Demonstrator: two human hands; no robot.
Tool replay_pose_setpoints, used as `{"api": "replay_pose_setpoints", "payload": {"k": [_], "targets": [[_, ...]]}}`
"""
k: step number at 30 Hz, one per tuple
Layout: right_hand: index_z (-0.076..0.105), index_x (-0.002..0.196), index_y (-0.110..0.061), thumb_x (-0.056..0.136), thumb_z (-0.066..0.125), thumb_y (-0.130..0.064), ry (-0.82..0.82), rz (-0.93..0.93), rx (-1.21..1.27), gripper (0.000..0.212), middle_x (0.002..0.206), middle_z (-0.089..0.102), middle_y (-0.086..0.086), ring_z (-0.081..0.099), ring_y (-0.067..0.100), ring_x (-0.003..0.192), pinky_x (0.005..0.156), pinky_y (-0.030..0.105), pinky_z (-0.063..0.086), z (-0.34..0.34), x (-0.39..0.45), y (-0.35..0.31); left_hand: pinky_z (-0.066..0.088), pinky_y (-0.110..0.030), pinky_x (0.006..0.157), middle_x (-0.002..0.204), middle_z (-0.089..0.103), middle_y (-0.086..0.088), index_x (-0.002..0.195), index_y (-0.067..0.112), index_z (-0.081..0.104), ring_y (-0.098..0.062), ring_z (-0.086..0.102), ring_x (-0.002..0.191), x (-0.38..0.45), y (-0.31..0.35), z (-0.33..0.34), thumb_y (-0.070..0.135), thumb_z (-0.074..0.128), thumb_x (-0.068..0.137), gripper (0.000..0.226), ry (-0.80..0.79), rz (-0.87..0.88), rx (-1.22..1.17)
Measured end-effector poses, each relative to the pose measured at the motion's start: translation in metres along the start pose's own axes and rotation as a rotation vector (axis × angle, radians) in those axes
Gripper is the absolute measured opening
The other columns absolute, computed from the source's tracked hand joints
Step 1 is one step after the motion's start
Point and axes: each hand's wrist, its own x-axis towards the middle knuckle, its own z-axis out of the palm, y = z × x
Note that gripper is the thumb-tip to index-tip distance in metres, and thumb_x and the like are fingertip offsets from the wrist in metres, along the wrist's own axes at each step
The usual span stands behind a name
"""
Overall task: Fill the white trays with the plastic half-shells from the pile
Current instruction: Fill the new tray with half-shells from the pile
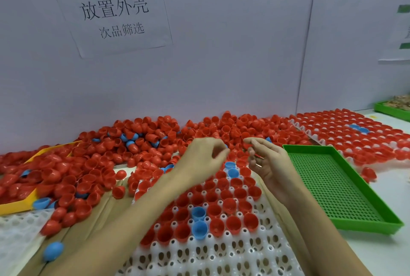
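From the head camera I see the white tray (221, 251) straight in front of me on the desk (381, 189), its far and middle pockets filled with red half-shells (230, 206) and a few blue half-shells (199, 227), the nearest rows showing bare white pegs. My left hand (204, 160) hovers over the tray's far edge with fingers curled in toward the thumb; I cannot tell whether it pinches anything. My right hand (266, 162) is just beside it, palm turned inward, fingers loosely bent, and again I cannot tell if a shell sits between the fingertips. The pile (133, 142) of loose shells, mostly red with some blue, spreads along the wall (221, 65) behind and to the left, spilling over a yellow tray (20, 206) at the left edge. A second white tray (346, 129) at far right is filled with red shells and a couple of blue ones. Between it and my right hand lies a green perforated tray (332, 182) holding nothing. Another green tray (392, 109) in the far right corner holds brownish bits, too blurred to identify. A paper sign (111, 11) hangs on the wall
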Motion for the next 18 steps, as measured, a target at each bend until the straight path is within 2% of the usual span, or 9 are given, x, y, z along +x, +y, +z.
{"api": "replay_pose_setpoints", "payload": {"k": [2, 4, 6, 8, 11, 14, 18], "targets": [[0.084, 0.097, -0.013, 0.101, 0.063, -0.014, 0.034, -0.002, 0.050, 0.021, 0.072, 0.063, -0.002, 0.057, 0.006, 0.062, 0.058, 0.017, 0.052, -0.002, 0.001, -0.001, 0.054, -0.038, 0.095, 0.114, 0.070, -0.001, 0.121, 0.014, 0.070, -0.016, 0.065, 0.104, 0.031, -0.029, 0.003, 0.023, 0.061, 0.102, 0.023, -0.057, -0.115, 0.131], [0.084, 0.097, -0.013, 0.101, 0.063, -0.013, 0.047, -0.003, 0.062, 0.022, 0.072, 0.062, -0.002, 0.057, 0.006, 0.061, 0.057, 0.017, 0.052, -0.002, 0.001, -0.001, 0.048, -0.042, 0.106, 0.139, 0.057, -0.008, 0.142, 0.014, 0.055, -0.026, 0.056, 0.127, 0.055, -0.056, 0.010, 0.020, 0.059, 0.102, 0.041, -0.152, -0.170, 0.255], [0.084, 0.098, -0.013, 0.101, 0.062, -0.014, 0.052, -0.007, 0.046, 0.022, 0.072, 0.062, -0.002, 0.057, 0.006, 0.061, 0.057, 0.017, 0.052, -0.003, 0.002, -0.001, 0.044, -0.044, 0.112, 0.157, 0.040, -0.007, 0.155, 0.019, 0.040, -0.028, 0.043, 0.141, 0.071, -0.074, 0.018, 0.016, 0.058, 0.103, 0.055, -0.227, -0.132, 0.342], [0.084, 0.099, -0.013, 0.101, 0.063, -0.015, 0.053, -0.015, 0.027, 0.021, 0.072, 0.062, -0.002, 0.057, 0.006, 0.061, 0.058, 0.017, 0.052, -0.003, 0.003, -0.001, 0.044, -0.044, 0.112, 0.162, 0.033, -0.002, 0.159, 0.025, 0.035, -0.024, 0.037, 0.145, 0.082, -0.085, 0.026, 0.012, 0.055, 0.104, 0.060, -0.298, -0.055, 0.407], [0.083, 0.101, -0.011, 0.102, 0.063, -0.015, 0.053, -0.023, 0.017, 0.020, 0.071, 0.062, -0.002, 0.057, 0.006, 0.061, 0.059, 0.017, 0.053, -0.003, 0.004, -0.001, 0.045, -0.043, 0.108, 0.152, 0.044, 0.000, 0.154, 0.025, 0.041, -0.024, 0.043, 0.135, 0.090, -0.089, 0.041, 0.016, 0.058, 0.103, 0.055, -0.333, 0.014, 0.513], [0.082, 0.101, -0.010, 0.102, 0.063, -0.015, 0.053, -0.018, 0.018, 0.019, 0.071, 0.062, -0.002, 0.056, 0.006, 0.061, 0.058, 0.016, 0.052, -0.001, 0.004, -0.001, 0.051, -0.040, 0.095, 0.132, 0.056, 0.000, 0.137, 0.022, 0.051, -0.024, 0.047, 0.121, 0.092, -0.089, 0.049, 0.022, 0.070, 0.096, 0.044, -0.222, -0.004, 0.485], [0.081, 0.101, -0.009, 0.102, 0.062, -0.013, 0.061, -0.005, 0.006, 0.019, 0.070, 0.061, -0.002, 0.055, 0.006, 0.061, 0.056, 0.015, 0.050, 0.001, 0.003, -0.001, 0.051, -0.037, 0.081, 0.119, 0.065, 0.002, 0.124, 0.021, 0.057, -0.022, 0.056, 0.112, 0.084, -0.087, 0.041, 0.023, 0.073, 0.093, 0.034, -0.127, -0.008, 0.501]]}}
